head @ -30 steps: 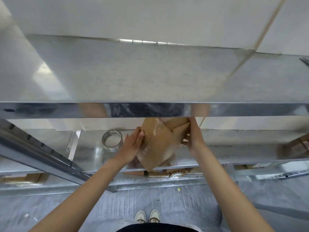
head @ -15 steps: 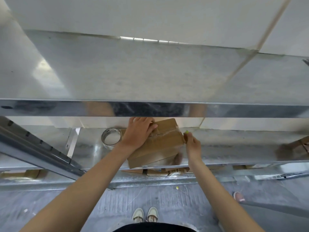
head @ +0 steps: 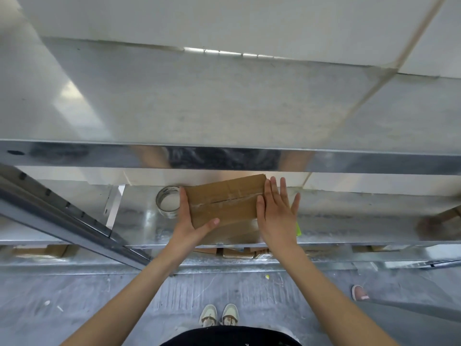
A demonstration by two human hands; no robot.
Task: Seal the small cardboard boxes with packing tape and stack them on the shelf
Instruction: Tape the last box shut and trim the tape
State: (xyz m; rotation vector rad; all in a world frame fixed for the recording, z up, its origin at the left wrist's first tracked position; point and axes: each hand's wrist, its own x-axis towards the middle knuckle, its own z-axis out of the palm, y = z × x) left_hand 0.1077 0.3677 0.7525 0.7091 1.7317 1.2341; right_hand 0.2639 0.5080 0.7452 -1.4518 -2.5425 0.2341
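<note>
A small brown cardboard box [head: 224,201] lies flat on the middle metal shelf [head: 349,221], its top seam covered by clear tape. My left hand [head: 192,221] is against the box's left side, fingers straight along the edge and thumb lying across the near top. My right hand [head: 277,213] lies flat with spread straight fingers against the box's right end. A roll of clear packing tape [head: 168,202] stands just left of the box, behind my left hand. A small yellow-green object [head: 298,229] lies on the shelf beside my right wrist.
The upper shelf [head: 224,101] overhangs and hides the back of the middle shelf. A slanted metal rail [head: 62,218] crosses at the left. Several cardboard boxes [head: 239,252] sit on the lower shelf. Another brown box [head: 449,213] is at the far right. Someone's shoe [head: 359,293] is on the floor at the right.
The box has gone from tilted in both hands to lying flat on the shelf. My left hand slid from its top to its left side, and my right hand opened flat against its right end.
</note>
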